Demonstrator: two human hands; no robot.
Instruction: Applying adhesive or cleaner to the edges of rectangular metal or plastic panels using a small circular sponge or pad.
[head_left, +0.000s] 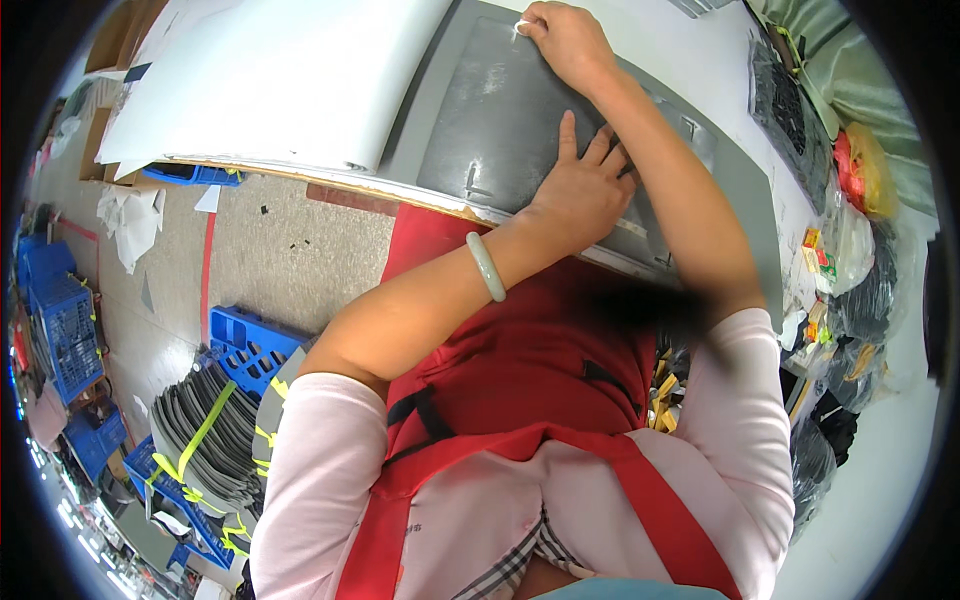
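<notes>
A dark grey sheet (495,125) with white corner marks and chalky smears lies on a larger, lighter grey sheet (745,205) on the table. My left hand (585,195) rests flat on the dark sheet near its front edge, fingers spread, a pale bangle on the wrist. Reaching past it, my right hand (572,45) is at the sheet's far left corner. Its fingertips pinch a small white piece (522,28), mostly covered by the fingers; its exact kind is unclear. More white marks (690,128) show to the right of my right forearm.
Large white paper (270,85) covers the table's left part. Blue crates (250,340) and a strapped stack of grey sheets (205,435) stand on the floor at left. Plastic bags (865,170) and a black mesh-like item (790,115) lie at right.
</notes>
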